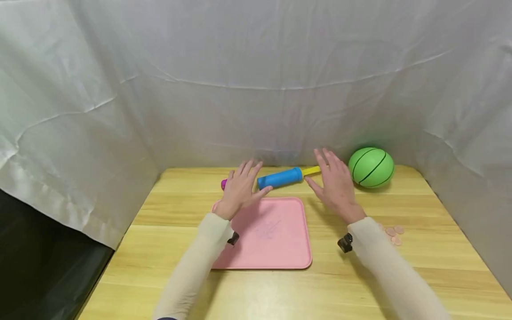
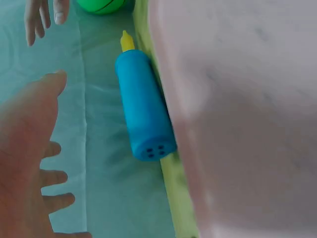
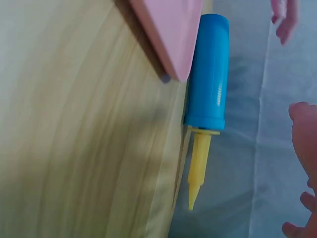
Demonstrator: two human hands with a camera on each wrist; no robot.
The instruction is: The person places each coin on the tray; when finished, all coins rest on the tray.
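Note:
A blue hand pump [image 1: 281, 178] with a yellow nozzle [image 1: 311, 170] lies near the back edge of the table. My left hand [image 1: 240, 186] hovers by the pump's blue end, fingers spread and holding nothing. Over on the pump's nozzle side, my right hand [image 1: 336, 189] is raised with its fingers extended and nothing in it. Both wrist views show the pump [image 2: 143, 104] apart from the hands. Below the left hand is a pink tray [image 1: 276, 235], and a small purple object [image 1: 223, 184] is mostly hidden behind that hand.
A green ball [image 1: 371, 167] with black lines sits at the back right. Several pinkish round pieces [image 1: 391, 231] lie on the wooden table [image 1: 424, 266] beside the right forearm, which partly covers them. A grey-white curtain [image 1: 256, 89] encloses the back and sides.

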